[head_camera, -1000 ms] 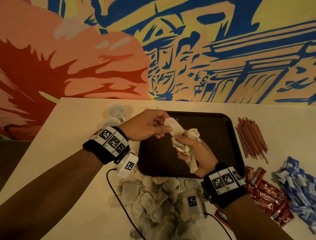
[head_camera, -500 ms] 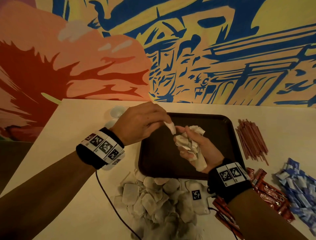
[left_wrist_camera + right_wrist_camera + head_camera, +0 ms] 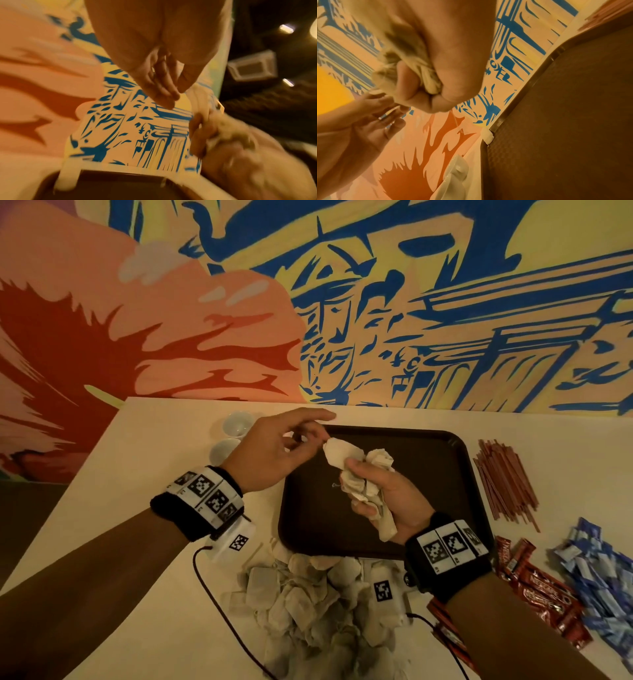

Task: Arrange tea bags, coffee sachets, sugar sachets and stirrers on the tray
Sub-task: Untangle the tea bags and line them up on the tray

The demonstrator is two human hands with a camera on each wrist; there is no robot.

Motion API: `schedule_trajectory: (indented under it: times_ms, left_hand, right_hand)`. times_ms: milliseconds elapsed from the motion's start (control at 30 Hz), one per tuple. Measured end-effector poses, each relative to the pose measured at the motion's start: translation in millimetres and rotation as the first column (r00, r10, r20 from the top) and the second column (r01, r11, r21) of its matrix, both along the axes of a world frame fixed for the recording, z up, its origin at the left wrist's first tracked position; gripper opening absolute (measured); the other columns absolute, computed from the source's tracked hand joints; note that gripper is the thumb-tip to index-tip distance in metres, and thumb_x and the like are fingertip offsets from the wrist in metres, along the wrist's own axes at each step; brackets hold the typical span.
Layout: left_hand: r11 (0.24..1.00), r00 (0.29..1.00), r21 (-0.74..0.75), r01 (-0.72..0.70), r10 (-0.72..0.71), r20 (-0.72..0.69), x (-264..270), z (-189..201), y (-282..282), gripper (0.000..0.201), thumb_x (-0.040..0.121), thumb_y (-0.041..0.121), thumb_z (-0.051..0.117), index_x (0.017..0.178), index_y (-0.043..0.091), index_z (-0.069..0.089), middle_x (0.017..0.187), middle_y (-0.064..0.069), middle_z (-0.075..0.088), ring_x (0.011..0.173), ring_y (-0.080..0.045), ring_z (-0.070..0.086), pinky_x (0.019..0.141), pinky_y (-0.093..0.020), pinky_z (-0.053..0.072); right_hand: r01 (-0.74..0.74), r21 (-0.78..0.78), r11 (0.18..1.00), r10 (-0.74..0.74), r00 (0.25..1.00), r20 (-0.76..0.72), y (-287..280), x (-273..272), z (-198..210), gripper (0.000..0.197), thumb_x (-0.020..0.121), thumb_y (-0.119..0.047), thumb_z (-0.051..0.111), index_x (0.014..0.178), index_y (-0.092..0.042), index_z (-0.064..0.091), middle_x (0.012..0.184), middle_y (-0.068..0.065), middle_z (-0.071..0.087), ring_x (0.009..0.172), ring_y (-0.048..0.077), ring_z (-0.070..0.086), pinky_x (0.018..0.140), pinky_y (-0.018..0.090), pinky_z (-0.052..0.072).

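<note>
Tray (image 3: pixel 442 474), centre frame: bare, nothing arranged. Right hand (image 3: pixel 387 494) clutches a tea-bag bunch (image 3: pixel 370 470) above it; left hand (image 3: pixel 274 450) pinches one bag's corner (fingers otherwise loose). Stirrers (image 3: pixel 503 477), coffee sachets (image 3: pixel 541 594), sugar sachets (image 3: pixel 599 577) wait right, on worktop (image 3: pixel 137 491).

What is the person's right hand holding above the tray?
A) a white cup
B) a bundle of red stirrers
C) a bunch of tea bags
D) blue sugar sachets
C: the right hand grips a crumpled bunch of tea bags above the dark tray, while the stirrers lie on the table.
</note>
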State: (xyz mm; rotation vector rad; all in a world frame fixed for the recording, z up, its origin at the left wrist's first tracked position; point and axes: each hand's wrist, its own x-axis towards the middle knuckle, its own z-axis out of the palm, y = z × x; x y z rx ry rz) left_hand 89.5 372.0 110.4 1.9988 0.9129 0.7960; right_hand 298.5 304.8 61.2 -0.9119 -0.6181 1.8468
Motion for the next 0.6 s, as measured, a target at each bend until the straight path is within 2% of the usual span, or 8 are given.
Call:
schedule_trajectory:
  times_ms: [33, 100, 167, 233, 300, 367, 467, 600]
  left_hand:
    - [0.990, 0.999, -0.141, -0.022, 0.026, 0.026, -0.7, 1.3, 3.7, 0.030, 0.100, 0.009, 0.060, 0.128, 0.018, 0.065, 0.101, 0.001, 0.073, 0.095, -0.017, 0.068, 0.080, -0.032, 0.059]
    - [0.913, 0.995, -0.405, -0.043, 0.077, 0.069, -0.4, 4.5, 10.3, 0.027, 0.103, 0.024, 0.055, 0.123, 0.012, 0.069, 0.101, -0.006, 0.072, 0.094, -0.017, 0.069, 0.081, -0.037, 0.059]
    - [0.854, 0.995, -0.518, -0.049, 0.088, 0.052, 3.1, 4.8, 12.6, 0.041, 0.097, 0.041, 0.058, 0.118, 0.009, 0.072, 0.099, -0.013, 0.071, 0.091, -0.017, 0.069, 0.081, -0.035, 0.059]
    - [0.861, 0.998, -0.507, -0.040, 0.058, 0.020, 10.2, 1.5, 12.6, 0.039, 0.091, 0.038, 0.066, 0.114, 0.008, 0.073, 0.098, -0.015, 0.073, 0.086, -0.018, 0.070, 0.078, -0.030, 0.060]
    - [0.874, 0.997, -0.484, -0.049, 0.072, 0.028, 17.6, -4.1, 14.8, 0.023, 0.093, 0.021, 0.070, 0.111, 0.006, 0.072, 0.092, -0.014, 0.074, 0.080, -0.016, 0.071, 0.073, -0.026, 0.061]
    - [0.886, 0.994, -0.457, -0.078, 0.105, 0.032, 21.2, -8.1, 21.8, 0.015, 0.093, 0.012, 0.070, 0.106, 0.005, 0.072, 0.086, -0.014, 0.074, 0.076, -0.015, 0.070, 0.070, -0.025, 0.060]
    - [0.918, 0.988, -0.372, -0.138, 0.153, 0.010, 21.7, -3.9, 41.3, 0.012, 0.094, 0.014, 0.070, 0.104, 0.009, 0.073, 0.094, -0.011, 0.074, 0.080, -0.016, 0.069, 0.069, -0.027, 0.059]
    - [0.947, 0.971, -0.217, -0.237, 0.228, -0.066, 16.8, 1.7, 86.1, 0.013, 0.097, 0.015, 0.065, 0.108, 0.013, 0.072, 0.099, 0.000, 0.071, 0.083, -0.011, 0.067, 0.068, -0.023, 0.059]
  right_hand:
    - [0.034, -0.011, 0.999, -0.034, 0.999, 0.023, 0.6, -0.6, 0.2, 0.029, 0.090, -0.023, 0.071, 0.113, -0.007, 0.067, 0.077, 0.004, 0.058, 0.057, 0.007, 0.050, 0.038, 0.018, 0.033]
    - [0.094, -0.022, 0.995, -0.092, 0.994, 0.056, 3.2, -2.2, -1.0, 0.031, 0.090, -0.023, 0.071, 0.117, -0.007, 0.066, 0.080, 0.003, 0.061, 0.060, 0.007, 0.054, 0.038, 0.018, 0.034]
    - [0.130, -0.032, 0.991, -0.127, 0.988, 0.088, 5.3, -6.4, -2.0, 0.028, 0.091, -0.023, 0.071, 0.115, -0.009, 0.066, 0.082, 0.004, 0.063, 0.063, 0.008, 0.056, 0.040, 0.018, 0.035]
    - [0.148, -0.034, 0.988, -0.142, 0.981, 0.132, 7.5, -9.8, -4.9, 0.024, 0.089, -0.024, 0.074, 0.109, -0.012, 0.068, 0.084, 0.003, 0.064, 0.067, 0.009, 0.057, 0.042, 0.019, 0.036]
    - [0.152, -0.040, 0.988, -0.142, 0.974, 0.179, 9.1, -12.1, -7.2, 0.024, 0.088, -0.025, 0.076, 0.109, -0.015, 0.071, 0.086, 0.001, 0.067, 0.072, 0.010, 0.059, 0.044, 0.020, 0.039]
    - [0.159, -0.058, 0.986, -0.145, 0.971, 0.192, 11.5, -13.2, -10.2, 0.028, 0.087, -0.027, 0.077, 0.111, -0.015, 0.072, 0.088, 0.001, 0.068, 0.074, 0.010, 0.060, 0.046, 0.021, 0.042]
    - [0.201, -0.096, 0.975, -0.183, 0.968, 0.173, 17.6, -9.4, -14.8, 0.027, 0.089, -0.026, 0.075, 0.112, -0.013, 0.070, 0.087, 0.002, 0.069, 0.071, 0.011, 0.061, 0.044, 0.021, 0.040]
    - [0.272, -0.156, 0.949, -0.245, 0.954, 0.175, 27.8, 2.1, -19.8, 0.020, 0.089, -0.023, 0.074, 0.106, -0.013, 0.069, 0.084, 0.003, 0.069, 0.062, 0.010, 0.059, 0.043, 0.022, 0.039]
